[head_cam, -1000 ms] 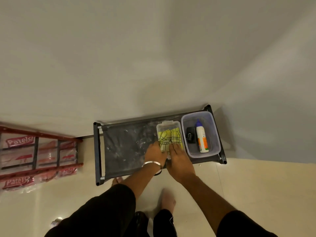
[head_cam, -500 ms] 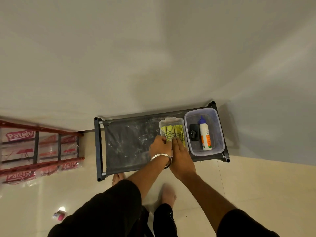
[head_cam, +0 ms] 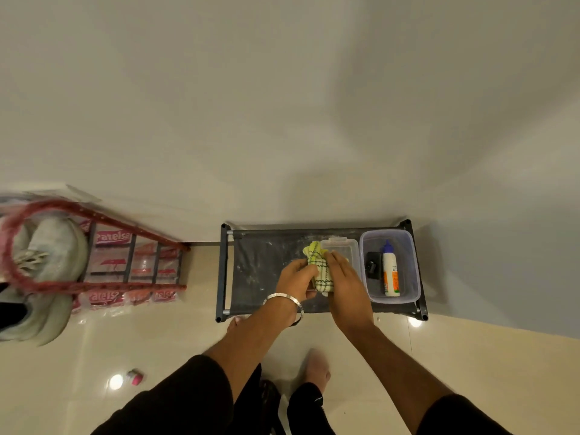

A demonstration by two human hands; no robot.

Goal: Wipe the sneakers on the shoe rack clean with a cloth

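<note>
A yellow checked cloth (head_cam: 320, 268) is lifted out of a small clear box (head_cam: 343, 246) above the dark fabric shelf (head_cam: 260, 262). My left hand (head_cam: 296, 277), with a metal bangle on the wrist, grips the cloth from the left. My right hand (head_cam: 343, 281) lies against the cloth's right side, fingers fairly straight. Pale green-white sneakers (head_cam: 47, 255) sit on a red rack (head_cam: 94, 287) at the far left, blurred.
A larger clear tub (head_cam: 414, 268) on the shelf's right holds a white glue-like bottle (head_cam: 390, 271) and a small black object (head_cam: 373, 266). A small pink item (head_cam: 135, 377) lies on the glossy tiled floor. My bare feet stand before the shelf. Walls meet behind.
The cloth has come up out of the small clear box, bunched between both hands. The view has swung left, bringing the sneakers on the red rack into sight.
</note>
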